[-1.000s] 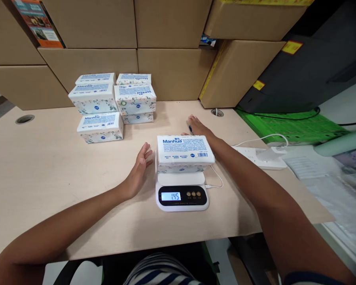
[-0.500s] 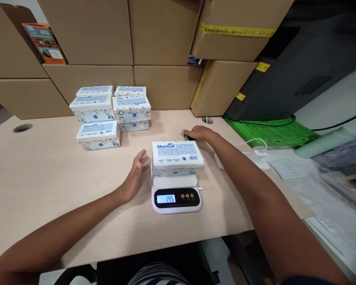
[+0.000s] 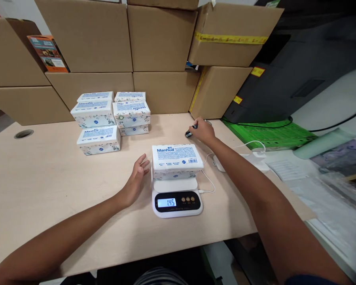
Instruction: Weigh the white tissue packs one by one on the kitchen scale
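Observation:
A white tissue pack (image 3: 178, 157) printed "Manhua" rests on a white digital scale (image 3: 177, 213), whose lit display reads 1.45. Just left of the scale, my left hand (image 3: 136, 180) is open with its fingers apart, holding nothing. Behind the pack and to its right, my right hand (image 3: 202, 132) is closed around a small dark object (image 3: 189, 134) with a shiny end. Most of that object is hidden by the fingers, so its kind cannot be made out. More tissue packs (image 3: 99, 140) stand stacked at the back left of the table.
Cardboard boxes (image 3: 160, 39) form a wall along the table's back. A white cable (image 3: 213, 183) runs from the scale toward a white power strip (image 3: 240, 161) on the right. A green crate (image 3: 267, 132) lies under a dark grey machine (image 3: 284, 79). A round cable hole (image 3: 23, 134) is at left.
My right hand has lifted slightly and turned, showing more of the small dark object. The camera has tilted up a little. My left hand and the pack on the scale stay in place.

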The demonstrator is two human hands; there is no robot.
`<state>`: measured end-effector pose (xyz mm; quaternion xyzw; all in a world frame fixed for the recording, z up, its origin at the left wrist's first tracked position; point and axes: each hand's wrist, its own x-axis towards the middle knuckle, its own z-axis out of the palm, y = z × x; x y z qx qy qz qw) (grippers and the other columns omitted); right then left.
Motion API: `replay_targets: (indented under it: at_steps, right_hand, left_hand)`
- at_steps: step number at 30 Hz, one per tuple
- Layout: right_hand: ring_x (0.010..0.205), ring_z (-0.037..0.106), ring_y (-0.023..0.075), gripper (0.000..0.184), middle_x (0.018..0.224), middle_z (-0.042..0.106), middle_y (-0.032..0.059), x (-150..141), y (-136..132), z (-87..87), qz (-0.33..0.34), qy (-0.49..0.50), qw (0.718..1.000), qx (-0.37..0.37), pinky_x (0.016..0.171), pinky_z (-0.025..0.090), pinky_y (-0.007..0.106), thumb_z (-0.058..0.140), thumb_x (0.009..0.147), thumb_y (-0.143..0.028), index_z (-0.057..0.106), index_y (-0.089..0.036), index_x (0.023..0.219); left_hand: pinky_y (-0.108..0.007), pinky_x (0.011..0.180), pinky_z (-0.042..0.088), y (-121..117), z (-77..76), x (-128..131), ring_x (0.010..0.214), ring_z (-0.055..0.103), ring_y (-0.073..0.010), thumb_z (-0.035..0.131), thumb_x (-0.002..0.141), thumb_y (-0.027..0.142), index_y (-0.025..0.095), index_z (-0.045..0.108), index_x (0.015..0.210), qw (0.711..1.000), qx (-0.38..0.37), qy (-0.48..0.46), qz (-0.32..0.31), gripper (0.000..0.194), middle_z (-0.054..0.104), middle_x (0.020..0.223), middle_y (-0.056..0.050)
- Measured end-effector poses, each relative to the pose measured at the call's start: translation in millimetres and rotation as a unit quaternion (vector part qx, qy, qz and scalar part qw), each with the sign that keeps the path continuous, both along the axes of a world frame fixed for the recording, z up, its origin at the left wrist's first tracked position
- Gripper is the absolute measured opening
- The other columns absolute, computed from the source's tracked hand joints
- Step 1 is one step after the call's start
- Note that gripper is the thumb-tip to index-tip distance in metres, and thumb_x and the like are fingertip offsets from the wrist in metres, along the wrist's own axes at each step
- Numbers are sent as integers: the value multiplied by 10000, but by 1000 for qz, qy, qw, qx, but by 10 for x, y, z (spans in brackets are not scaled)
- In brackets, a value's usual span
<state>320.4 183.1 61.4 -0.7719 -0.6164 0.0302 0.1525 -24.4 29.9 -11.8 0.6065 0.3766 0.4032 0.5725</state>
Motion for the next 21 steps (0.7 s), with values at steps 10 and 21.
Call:
replay_targets:
  at_steps: [10,21]
  right_hand:
    - [1047,739,319,209,1171,810,182,18,-274,-314,-4,-36,999,6,795,448,346,599,1055,-348,672,-191,1172]
    - [1204,752,289,572,1240,806,121,-139,-1130,-500,62,439,863,242,1076,569,464,522,989,-782,666,-254,1156]
  left_hand:
    - [-590,1435,224,22,43,-1,1772,194,-338,277,1004,939,332,171,1764,1000,1,29,0,979,254,1880,-132]
    - [-561,1428,267,47,30,52,1758,222,-351,329,973,964,329,343,1722,999,22,30,17,982,261,1880,-98]
